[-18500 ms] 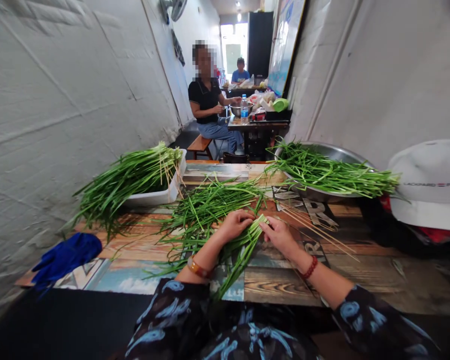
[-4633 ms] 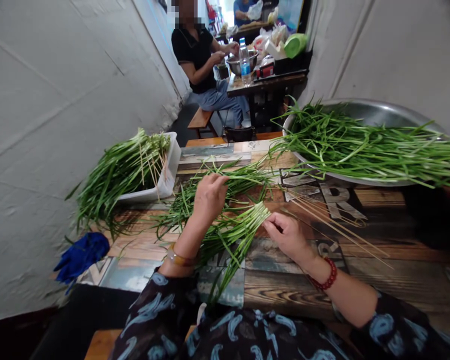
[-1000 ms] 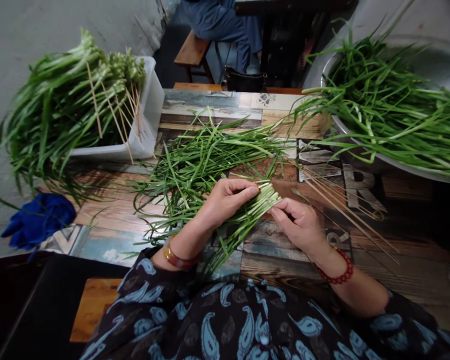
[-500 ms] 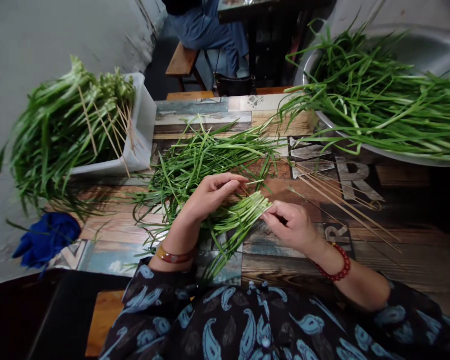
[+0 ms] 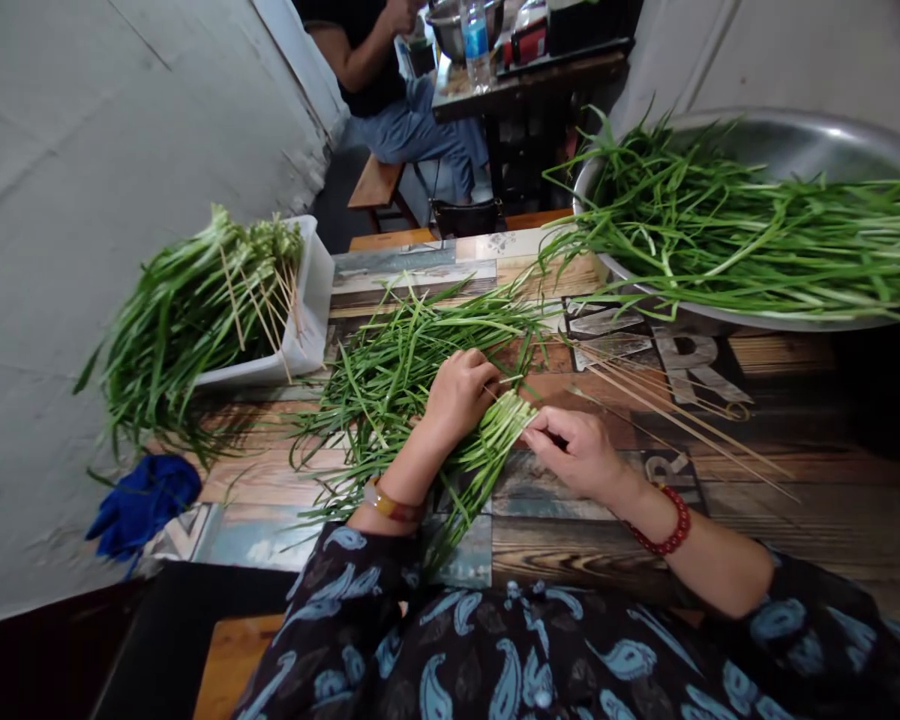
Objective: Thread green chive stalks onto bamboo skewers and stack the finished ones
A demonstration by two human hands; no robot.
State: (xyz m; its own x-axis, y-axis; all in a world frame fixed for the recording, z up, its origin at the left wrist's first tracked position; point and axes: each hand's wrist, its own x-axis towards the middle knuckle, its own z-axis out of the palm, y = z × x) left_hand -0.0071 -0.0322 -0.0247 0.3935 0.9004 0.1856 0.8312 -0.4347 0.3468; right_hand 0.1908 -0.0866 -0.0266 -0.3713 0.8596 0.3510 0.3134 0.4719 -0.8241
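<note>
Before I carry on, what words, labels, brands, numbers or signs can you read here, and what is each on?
Large "R": on the tabletop, near the steel basin.
Smaller "R": on the tabletop, by the red bracelet.
Pale shape left of the large "R": cannot tell which letter.
Pale mark by the blue glove: unclear.
Bottle label, red package: too blurred to read.

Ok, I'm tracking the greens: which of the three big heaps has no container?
The middle heap, loose on the tabletop beyond the left hand; the left heap spills from a white tub and the right heap lies in a metal bowl.
</note>
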